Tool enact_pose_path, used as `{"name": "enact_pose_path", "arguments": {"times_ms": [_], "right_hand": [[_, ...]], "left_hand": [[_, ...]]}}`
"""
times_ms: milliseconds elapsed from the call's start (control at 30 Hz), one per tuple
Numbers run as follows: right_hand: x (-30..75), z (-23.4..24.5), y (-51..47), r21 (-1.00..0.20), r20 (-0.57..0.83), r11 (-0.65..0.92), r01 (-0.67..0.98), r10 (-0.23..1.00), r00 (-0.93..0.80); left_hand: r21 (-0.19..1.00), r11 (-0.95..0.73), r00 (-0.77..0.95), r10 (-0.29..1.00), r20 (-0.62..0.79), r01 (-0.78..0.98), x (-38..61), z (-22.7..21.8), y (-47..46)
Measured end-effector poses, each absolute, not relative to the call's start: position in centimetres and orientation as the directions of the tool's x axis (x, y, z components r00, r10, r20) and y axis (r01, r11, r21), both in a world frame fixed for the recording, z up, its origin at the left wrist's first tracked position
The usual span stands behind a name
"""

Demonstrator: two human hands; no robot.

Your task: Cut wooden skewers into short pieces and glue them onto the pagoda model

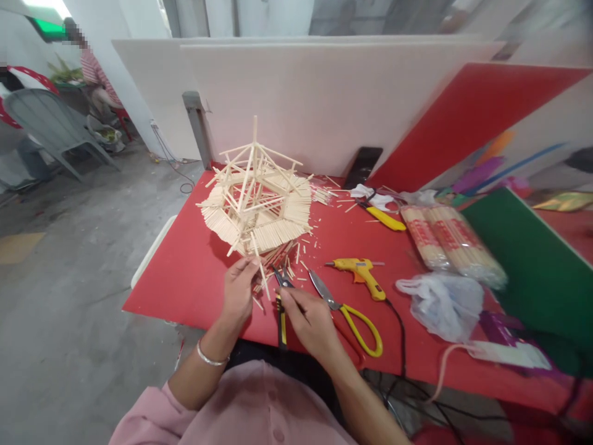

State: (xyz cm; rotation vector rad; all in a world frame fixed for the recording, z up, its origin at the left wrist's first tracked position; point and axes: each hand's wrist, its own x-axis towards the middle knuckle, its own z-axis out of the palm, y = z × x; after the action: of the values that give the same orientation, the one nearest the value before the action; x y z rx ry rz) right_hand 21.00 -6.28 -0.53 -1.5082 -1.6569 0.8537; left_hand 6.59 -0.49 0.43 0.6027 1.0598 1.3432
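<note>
My left hand (238,290), with a bangle on its wrist, pinches a thin wooden stick (264,281) that slants down towards me. Just beyond it stands a pagoda-like frame (287,222) of pale sticks, with a ring of close-laid sticks and a pointed top. My right hand (310,318) is closed around pliers (283,281) with black and yellow handles. Their jaws point away from me, close beside the stick. Part of the handles is hidden by my fingers.
Right of my hand lie yellow-handled scissors (347,312) and a yellow glue gun (361,272) with its cord. Further right are packs of sticks (456,241), a plastic bag (440,303) and a green board (532,266). Stick offcuts (303,250) litter the red table (176,266).
</note>
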Motion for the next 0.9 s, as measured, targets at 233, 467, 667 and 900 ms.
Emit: {"name": "enact_pose_path", "arguments": {"times_ms": [233,467,667,900], "right_hand": [[23.1,-3.3,-10.5,-0.364,0.017,-0.022,0.931,0.999,0.03],[19.9,-2.8,-9.7,-0.2,-0.073,-0.122,0.972,0.991,0.109],[21.2,-3.0,-8.2,-0.289,-0.072,-0.172,0.942,0.985,0.158],[26.4,-2.7,-9.4,-0.871,-0.253,-0.315,0.376,0.945,0.207]], "left_hand": [[0.935,0.22,0.135,0.973,-0.189,-0.276,5.7,-1.0,-2.8],[0.959,0.259,0.236,0.945,-0.228,-0.112,6.1,-2.1,-3.3],[0.961,0.242,0.17,0.961,-0.218,-0.133,5.7,-1.5,-3.0],[0.952,0.264,0.196,0.953,-0.231,-0.158,5.5,-0.8,-2.4]]}}
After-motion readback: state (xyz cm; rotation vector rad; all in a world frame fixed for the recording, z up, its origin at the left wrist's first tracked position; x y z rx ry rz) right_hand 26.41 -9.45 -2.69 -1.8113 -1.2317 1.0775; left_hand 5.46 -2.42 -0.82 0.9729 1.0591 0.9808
